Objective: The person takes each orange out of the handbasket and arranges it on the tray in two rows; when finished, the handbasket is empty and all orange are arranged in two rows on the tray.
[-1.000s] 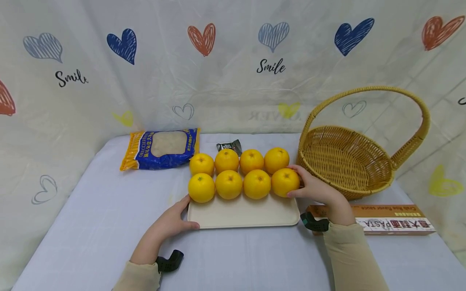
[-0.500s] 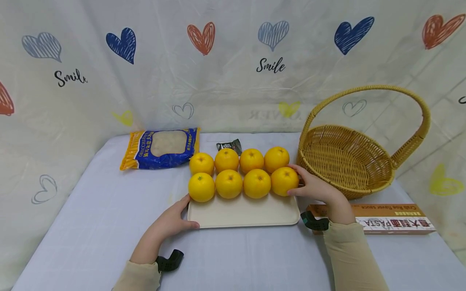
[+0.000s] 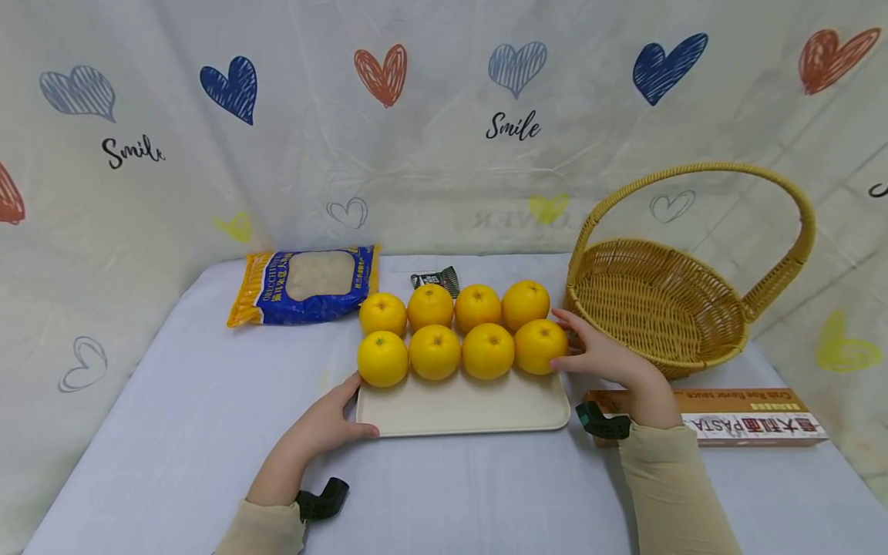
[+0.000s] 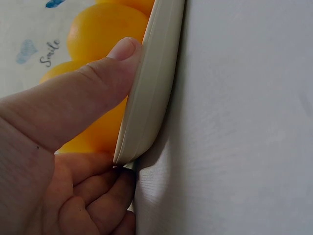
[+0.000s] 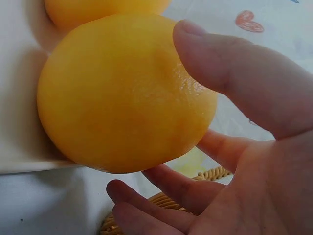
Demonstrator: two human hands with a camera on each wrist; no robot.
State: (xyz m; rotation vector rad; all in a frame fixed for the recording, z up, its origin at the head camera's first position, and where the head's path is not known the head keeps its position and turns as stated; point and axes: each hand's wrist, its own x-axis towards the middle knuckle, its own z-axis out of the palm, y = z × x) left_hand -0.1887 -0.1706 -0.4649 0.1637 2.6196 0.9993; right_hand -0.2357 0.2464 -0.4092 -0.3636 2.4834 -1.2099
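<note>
Two rows of oranges sit on a cream rectangular tray, whose front strip shows bare. My left hand holds the tray's left end. In the left wrist view the thumb lies along the rim, with the other fingers curled at the outer edge. At the other end, my right hand is spread around the front row's rightmost orange. In the right wrist view its thumb overlaps that orange's edge; the other fingers lie loosely bent beyond it.
A wicker basket with a tall handle stands right of the tray. In front of it lies a pasta box, partly behind the right wrist. A blue and yellow pasta bag and a small dark packet lie at the back.
My right hand has shifted slightly right, its fingertips loosening around the rightmost front orange, which has moved marginally left toward its neighbour. The left hand stays at the tray.
</note>
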